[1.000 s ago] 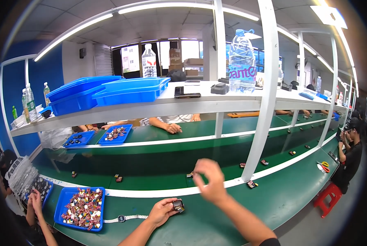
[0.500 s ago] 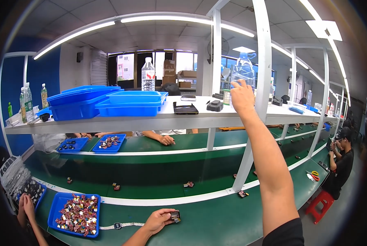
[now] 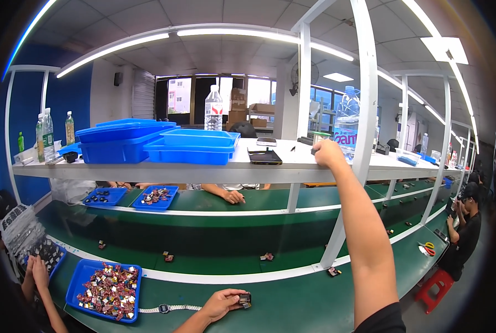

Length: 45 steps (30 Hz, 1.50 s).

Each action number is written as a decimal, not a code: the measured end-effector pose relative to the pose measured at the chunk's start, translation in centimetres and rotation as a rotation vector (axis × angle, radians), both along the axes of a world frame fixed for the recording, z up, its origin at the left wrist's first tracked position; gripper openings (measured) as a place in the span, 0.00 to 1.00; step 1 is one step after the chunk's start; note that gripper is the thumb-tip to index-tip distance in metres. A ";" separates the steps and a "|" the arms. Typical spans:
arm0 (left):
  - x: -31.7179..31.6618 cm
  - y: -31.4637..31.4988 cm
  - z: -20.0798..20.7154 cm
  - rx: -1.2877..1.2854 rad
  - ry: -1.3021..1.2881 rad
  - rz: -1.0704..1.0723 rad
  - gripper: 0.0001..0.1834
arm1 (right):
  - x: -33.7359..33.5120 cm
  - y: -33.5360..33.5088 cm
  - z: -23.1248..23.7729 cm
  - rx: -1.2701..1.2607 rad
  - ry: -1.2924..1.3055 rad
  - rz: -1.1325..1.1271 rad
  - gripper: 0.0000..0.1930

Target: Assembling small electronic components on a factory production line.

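Low over the green bench, my left hand (image 3: 221,305) is closed, pinching a small dark electronic part (image 3: 244,299) with metallic edges. My right arm reaches up to the white shelf (image 3: 242,171), where my right hand (image 3: 329,153) has its fingers curled round a black block-shaped device (image 3: 314,151), mostly hidden by the fingers. Behind that hand stands a large clear bottle (image 3: 347,117) with a blue cap and a coloured label. A silver wristwatch (image 3: 164,308) lies on the bench between my left forearm and a blue tray (image 3: 139,288) heaped with small reddish circuit parts.
White uprights (image 3: 364,89) rise from bench to shelf. Stacked blue bins (image 3: 115,149), a black phone-like slab (image 3: 265,157) and a water bottle (image 3: 213,108) occupy the shelf. Scissors (image 3: 427,248) lie at right. Co-workers' hands (image 3: 37,272) are at far left; a person (image 3: 467,238) works at right.
My right hand has come down from in front of the large bottle to the shelf surface and closed round the black device that lay there. My left hand keeps its part. The view has shifted slightly.
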State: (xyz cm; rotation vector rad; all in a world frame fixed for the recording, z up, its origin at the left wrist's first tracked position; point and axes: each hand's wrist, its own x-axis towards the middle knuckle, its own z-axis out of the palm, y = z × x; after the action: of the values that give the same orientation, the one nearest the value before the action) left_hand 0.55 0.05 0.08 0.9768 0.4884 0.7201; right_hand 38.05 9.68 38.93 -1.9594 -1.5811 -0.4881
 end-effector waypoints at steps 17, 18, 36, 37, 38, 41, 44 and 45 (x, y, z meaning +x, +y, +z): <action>-0.4 0.2 -0.6 0.007 0.000 -0.023 0.14 | -12.1 -1.8 -5.2 0.488 -0.272 0.636 0.14; -0.4 0.1 -0.4 0.010 -0.001 -0.028 0.14 | -11.7 -2.0 -4.9 0.484 -0.274 0.637 0.14; -0.2 0.0 0.2 0.026 0.020 -0.033 0.14 | -4.3 -1.9 -3.2 0.715 -0.208 0.410 0.07; -0.2 0.0 0.3 0.030 0.025 -0.031 0.14 | -4.0 -2.0 -3.0 0.715 -0.197 0.387 0.07; -0.1 -0.1 0.3 0.030 0.022 -0.031 0.14 | -3.6 -1.7 -3.0 0.729 -0.207 0.383 0.08; -0.2 -0.1 0.5 0.030 0.037 -0.030 0.14 | -4.2 -1.6 -2.6 0.757 -0.178 0.476 0.09; -0.4 -0.1 0.2 0.031 0.041 -0.031 0.14 | -5.1 -1.2 -2.8 0.722 -0.184 0.458 0.09; -0.4 -0.1 0.0 0.029 0.023 -0.037 0.14 | -4.9 -1.1 -2.9 0.723 -0.186 0.460 0.09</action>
State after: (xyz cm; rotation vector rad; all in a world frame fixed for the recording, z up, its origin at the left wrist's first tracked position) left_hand 0.18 -0.05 0.11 1.0201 0.4802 0.6847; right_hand 33.15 8.57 36.01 -1.0040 -1.5948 -0.9059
